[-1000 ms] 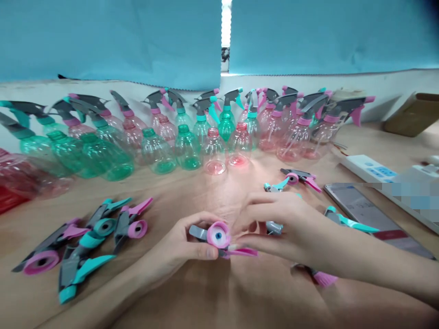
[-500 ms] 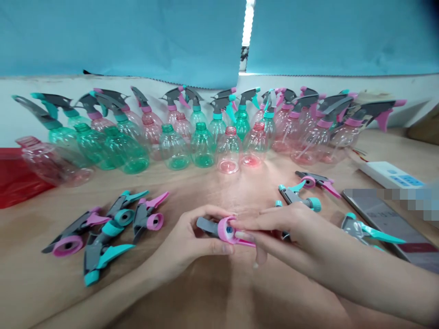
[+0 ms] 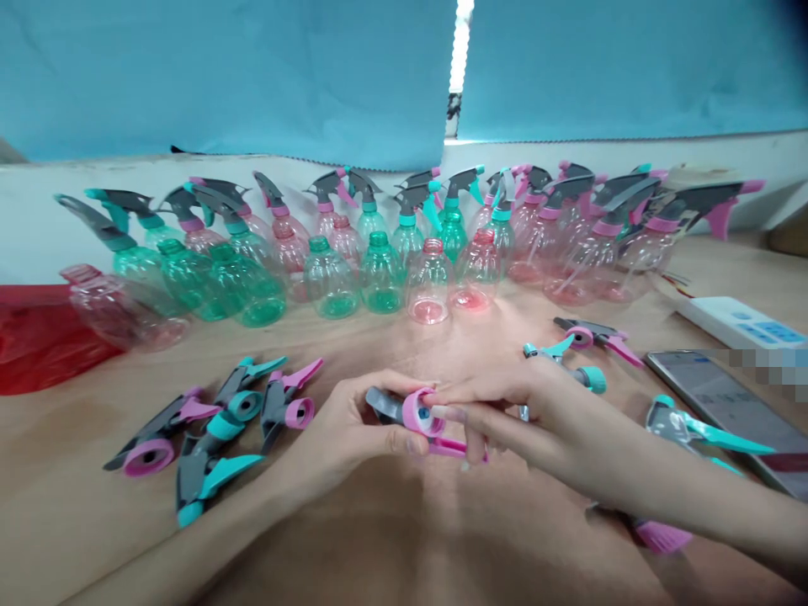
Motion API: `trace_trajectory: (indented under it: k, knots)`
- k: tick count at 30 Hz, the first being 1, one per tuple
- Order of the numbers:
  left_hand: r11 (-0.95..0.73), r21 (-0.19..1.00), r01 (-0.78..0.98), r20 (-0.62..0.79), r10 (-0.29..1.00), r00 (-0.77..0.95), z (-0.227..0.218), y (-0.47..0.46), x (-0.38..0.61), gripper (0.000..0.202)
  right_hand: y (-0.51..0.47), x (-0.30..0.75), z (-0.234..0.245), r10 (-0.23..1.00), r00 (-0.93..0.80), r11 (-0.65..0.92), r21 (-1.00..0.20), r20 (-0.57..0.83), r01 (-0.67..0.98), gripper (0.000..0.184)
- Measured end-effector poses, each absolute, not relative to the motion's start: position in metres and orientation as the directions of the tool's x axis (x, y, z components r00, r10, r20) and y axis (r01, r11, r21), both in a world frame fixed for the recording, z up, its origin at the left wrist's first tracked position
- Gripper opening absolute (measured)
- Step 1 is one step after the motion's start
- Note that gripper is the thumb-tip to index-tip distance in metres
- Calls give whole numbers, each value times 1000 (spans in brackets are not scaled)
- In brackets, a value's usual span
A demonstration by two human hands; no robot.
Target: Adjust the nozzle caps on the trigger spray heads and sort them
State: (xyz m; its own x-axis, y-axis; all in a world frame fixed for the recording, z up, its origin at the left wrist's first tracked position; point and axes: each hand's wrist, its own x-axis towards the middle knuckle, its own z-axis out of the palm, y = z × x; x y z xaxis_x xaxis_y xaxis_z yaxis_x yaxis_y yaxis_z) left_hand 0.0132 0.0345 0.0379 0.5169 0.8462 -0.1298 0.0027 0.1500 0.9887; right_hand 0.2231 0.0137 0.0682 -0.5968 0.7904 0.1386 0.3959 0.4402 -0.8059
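Note:
My left hand is closed around a grey trigger spray head with a pink collar and pink trigger. The collar's open end faces me, with a small blue part inside it. My right hand has its fingertips on the collar's right rim and opening. Its thumb is mostly hidden under the other fingers, and I cannot make out any small piece between them. Left of my left hand, several loose spray heads with pink or teal collars lie on the table. More teal spray heads lie beyond my right hand.
Along the wall stand clear, green and pink bottles, some open-necked, others fitted with spray heads. A pink bottle leans by a red bag. On the right lie a phone and a white power strip.
The view has shifted slightly, so the table things sit further right. Both hands stay at the spray head, its trigger showing more. A pink-collared spray head now shows below my right forearm.

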Motion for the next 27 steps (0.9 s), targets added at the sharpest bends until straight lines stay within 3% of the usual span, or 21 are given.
trace_trajectory:
  k: [4,9,17,27]
  knots:
    - [181,982,-58,-114,803,585,34,39,8,34,17,224,65,793,-584,420,-849,172,320,27]
    - [262,960,-95,-144,757,637,31,39,7,36,18,223,66,782,-613,320,-917,114,238,26]
    - [332,937,-106,-169,698,696,16,41,8,38,15,219,59,833,-551,330,-851,59,408,20]
    - [409,908,-93,-242,692,680,7,42,8,41,15,215,44,862,-502,316,-846,67,429,8]
